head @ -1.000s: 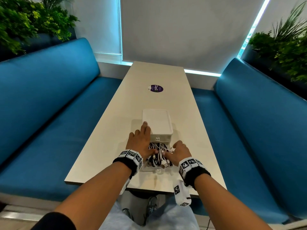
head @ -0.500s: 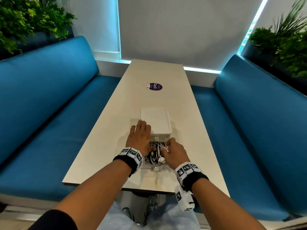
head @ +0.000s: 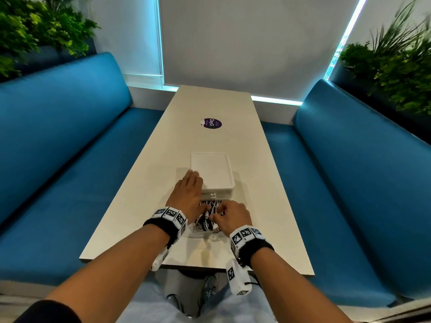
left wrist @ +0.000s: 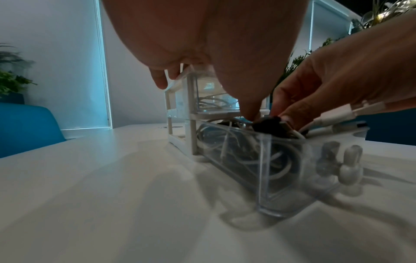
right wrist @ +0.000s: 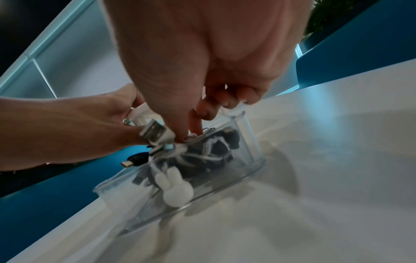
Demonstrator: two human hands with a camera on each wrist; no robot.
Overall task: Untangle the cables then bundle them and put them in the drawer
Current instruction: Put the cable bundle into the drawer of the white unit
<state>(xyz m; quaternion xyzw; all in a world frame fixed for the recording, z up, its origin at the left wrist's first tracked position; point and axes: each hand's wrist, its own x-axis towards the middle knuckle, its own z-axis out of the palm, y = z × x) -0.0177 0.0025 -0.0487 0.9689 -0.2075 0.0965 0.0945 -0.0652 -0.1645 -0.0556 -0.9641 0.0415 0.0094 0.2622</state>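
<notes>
A white drawer unit stands on the table, its clear drawer pulled out toward me. The drawer holds a tangle of white and black cables. My left hand lies along the unit's left side, fingers straight on its top edge, and its thumb presses down on the cables. My right hand reaches into the drawer with curled fingers and pinches the cables. A white USB plug and a black plug stick out over the drawer's rim.
A white rabbit-shaped knob is on the drawer's front. The beige table carries a purple round sticker farther back. Blue benches run along both sides, with plants behind them.
My right hand has moved from the drawer's right edge forward and over the cables, its fingers now in the tangle. My left hand has stayed beside the unit.
</notes>
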